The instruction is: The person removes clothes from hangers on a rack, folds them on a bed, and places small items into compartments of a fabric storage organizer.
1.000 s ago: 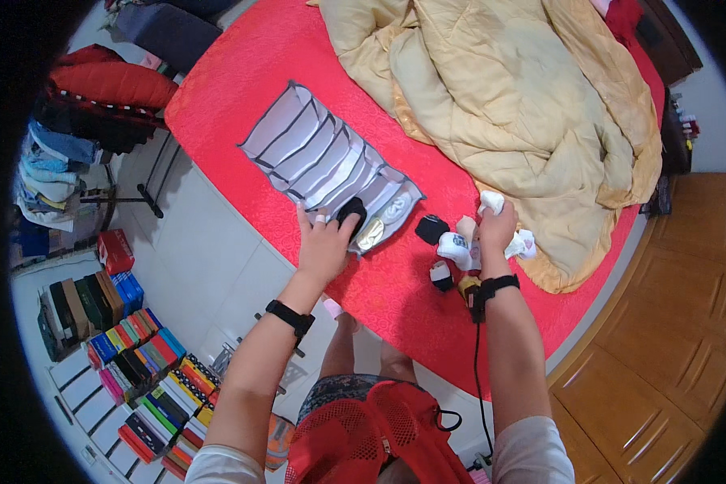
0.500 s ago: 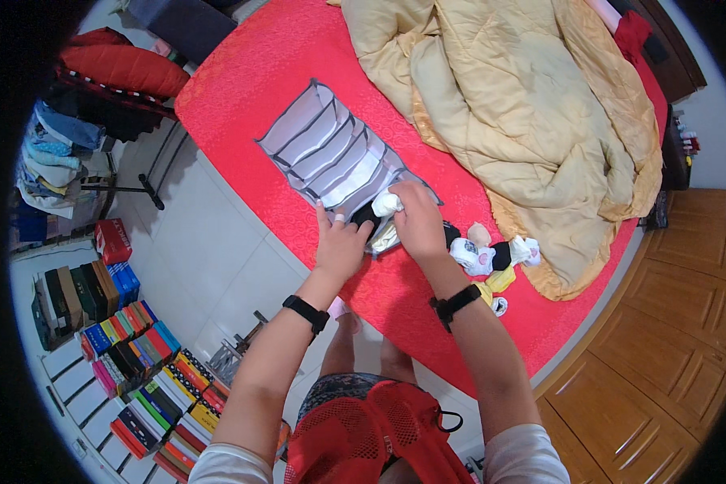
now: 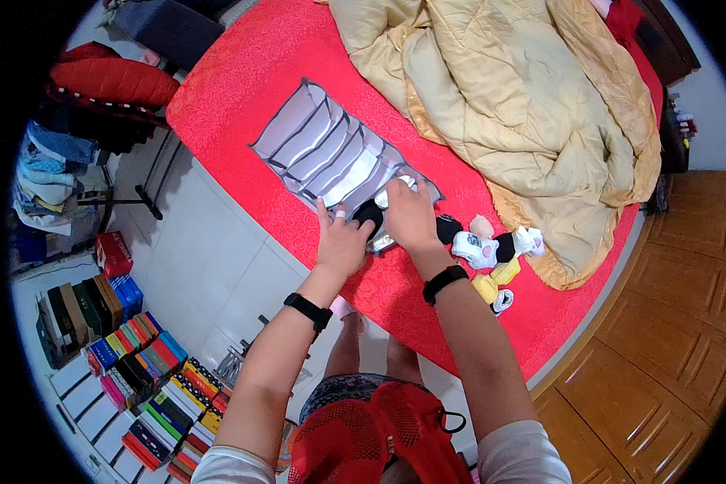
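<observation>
A grey, white-lined storage organizer [image 3: 305,121] with several divided rows lies slantwise on the red bed. My left hand [image 3: 344,244] rests at its near end with fingers spread, beside a black balled sock [image 3: 369,216] in the nearest row. My right hand [image 3: 412,216] is closed round a white balled sock [image 3: 383,198], pressed down into that same end; its fingers partly hide the sock. To the right lies a loose group of balled socks: a black one [image 3: 447,229], a white patterned one [image 3: 474,251], a beige one [image 3: 481,227] and a yellow one [image 3: 485,287].
A rumpled yellow quilt [image 3: 524,137] covers the bed's [image 3: 226,105] far right. Wooden cabinets [image 3: 661,347] stand along the right. On the left are a clothes rack [image 3: 149,198] and rows of boxes and books [image 3: 149,355] above the tiled floor.
My right hand has lowered the white sock into the near end of the organizer, where its fingers now cover more of it. My left hand has stayed in place at the organizer.
</observation>
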Demonstrator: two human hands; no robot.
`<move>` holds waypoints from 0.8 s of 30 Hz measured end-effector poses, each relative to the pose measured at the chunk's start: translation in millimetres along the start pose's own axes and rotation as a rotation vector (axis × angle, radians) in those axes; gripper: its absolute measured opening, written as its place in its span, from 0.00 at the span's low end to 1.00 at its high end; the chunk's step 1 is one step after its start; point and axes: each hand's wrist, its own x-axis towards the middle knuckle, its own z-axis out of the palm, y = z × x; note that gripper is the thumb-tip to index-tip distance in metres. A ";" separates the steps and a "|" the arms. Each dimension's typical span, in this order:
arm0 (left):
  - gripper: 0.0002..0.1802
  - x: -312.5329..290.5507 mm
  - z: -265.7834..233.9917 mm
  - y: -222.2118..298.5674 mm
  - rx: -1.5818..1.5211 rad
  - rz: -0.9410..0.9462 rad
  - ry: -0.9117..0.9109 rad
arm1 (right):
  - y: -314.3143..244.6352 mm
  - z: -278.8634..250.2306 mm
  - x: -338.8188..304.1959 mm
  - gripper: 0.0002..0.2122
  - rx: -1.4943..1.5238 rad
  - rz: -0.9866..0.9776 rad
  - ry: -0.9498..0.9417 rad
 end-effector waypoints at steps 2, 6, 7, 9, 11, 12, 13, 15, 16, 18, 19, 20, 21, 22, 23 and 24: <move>0.20 1.5 -0.7 -0.1 0.018 0.007 -0.010 | 0.2 4.2 -1.7 0.09 0.029 0.006 -0.015; 0.19 2.7 -4.6 0.4 0.031 0.025 -0.011 | 3.0 7.9 -0.5 0.09 0.053 0.012 0.011; 0.17 1.7 -5.9 -0.2 0.026 0.030 0.003 | 3.7 8.3 0.8 0.10 0.027 0.016 -0.030; 0.14 1.7 -6.1 -0.6 0.021 0.042 0.021 | 7.1 11.7 -0.5 0.11 -0.002 0.025 -0.069; 0.15 1.6 -3.4 -1.3 0.008 0.048 0.057 | 6.5 13.6 -1.8 0.14 -0.102 0.004 0.008; 0.15 1.2 -3.7 -0.8 0.009 0.052 0.056 | 5.8 13.1 -2.4 0.14 -0.102 0.008 0.008; 0.17 0.5 -4.0 -0.2 0.015 0.044 0.045 | 5.4 12.3 -3.3 0.14 -0.103 0.012 -0.063; 0.19 -0.4 -4.7 1.9 0.023 0.043 0.037 | 5.5 10.6 -5.3 0.15 -0.107 0.020 -0.129; 0.21 -0.9 -1.3 2.1 0.002 0.049 0.136 | 5.8 9.5 -6.4 0.14 -0.104 -0.007 -0.077; 0.24 0.4 -4.1 3.0 -0.020 0.064 0.236 | 8.0 3.9 -8.5 0.14 -0.105 -0.027 -0.022; 0.28 0.8 -5.9 3.6 -0.032 0.063 0.163 | 9.8 0.2 -11.3 0.13 -0.008 -0.026 0.000; 0.32 -0.7 -8.6 2.6 -0.041 0.055 0.089 | 7.5 -5.6 -12.7 0.12 0.094 -0.031 0.022; 0.32 -2.0 -9.8 1.8 -0.038 0.057 0.090 | 6.7 -12.3 -15.4 0.12 0.094 -0.030 0.025; 0.36 -3.7 -10.9 1.5 -0.014 0.065 0.126 | 7.7 -20.3 -19.6 0.12 0.206 -0.034 0.095; 0.39 -4.4 -16.1 4.4 0.009 0.075 0.163 | 11.7 -27.2 -25.1 0.12 0.315 -0.037 0.164; 0.39 -6.1 -21.4 7.4 0.011 0.078 0.164 | 17.1 -34.2 -30.8 0.12 0.314 -0.035 0.167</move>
